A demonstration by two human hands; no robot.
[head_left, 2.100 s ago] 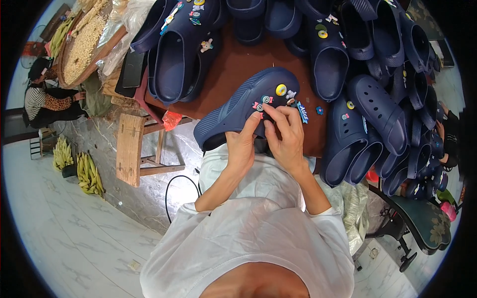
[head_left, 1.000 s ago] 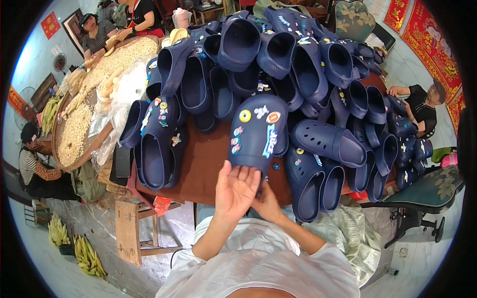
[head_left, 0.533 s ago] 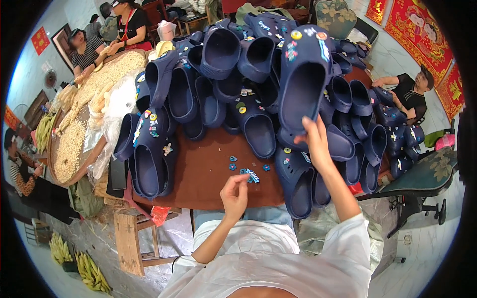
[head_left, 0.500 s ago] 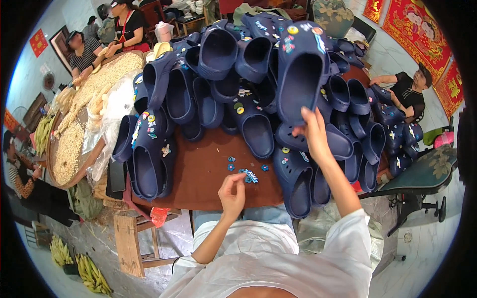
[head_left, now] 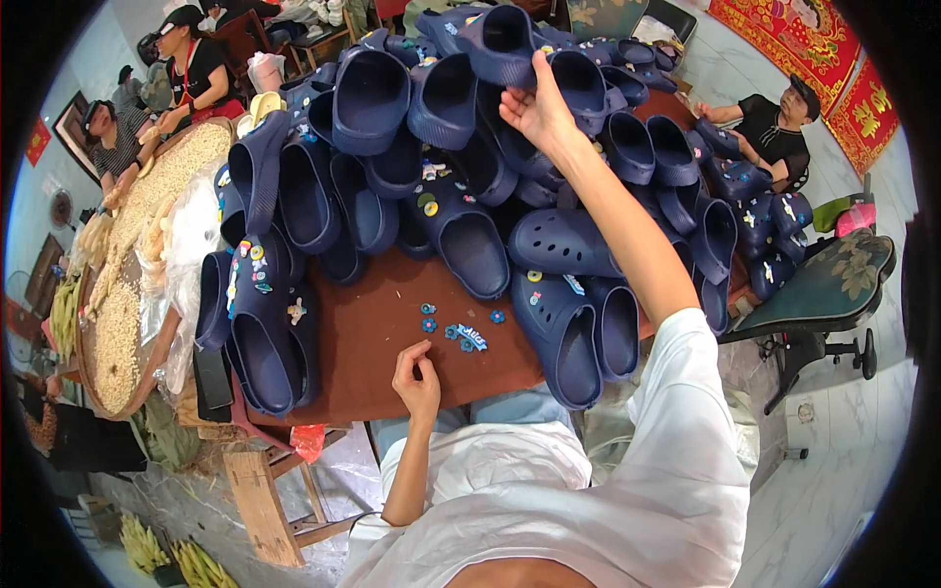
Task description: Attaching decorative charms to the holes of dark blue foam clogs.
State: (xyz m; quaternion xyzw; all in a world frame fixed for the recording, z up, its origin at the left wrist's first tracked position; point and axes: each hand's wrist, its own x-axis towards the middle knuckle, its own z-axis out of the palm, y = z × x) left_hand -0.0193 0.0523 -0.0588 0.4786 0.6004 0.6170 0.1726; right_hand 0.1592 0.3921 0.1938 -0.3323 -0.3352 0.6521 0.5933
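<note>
At the far side of the heap, my right hand (head_left: 542, 113) is raised with its fingers apart. It is just at the heel of a navy clog (head_left: 502, 61) lying on top of the pile. My left hand (head_left: 419, 380) hovers at the near part of the brown tabletop (head_left: 372, 318), thumb and forefinger pinched into a ring; anything between the tips is too small to make out. Beyond it lie small blue flower-shaped charms (head_left: 429, 325) and a blue-and-white lettered charm (head_left: 472, 338). A plain holed navy clog (head_left: 561, 242) rests on its side beneath my right forearm.
Navy clogs, many with colourful charms, crowd the table's back and sides. A dark phone (head_left: 212, 377) lies at the left edge. Left stands a round tray (head_left: 169, 338) of pale kernels with people around it. A stool (head_left: 257, 510), an office chair (head_left: 818, 294) and another person (head_left: 774, 137) are nearby.
My right hand has moved up and away, and the clog it was at now sits atop the far pile. My left hand stays pinched near the charms. The view has shifted slightly.
</note>
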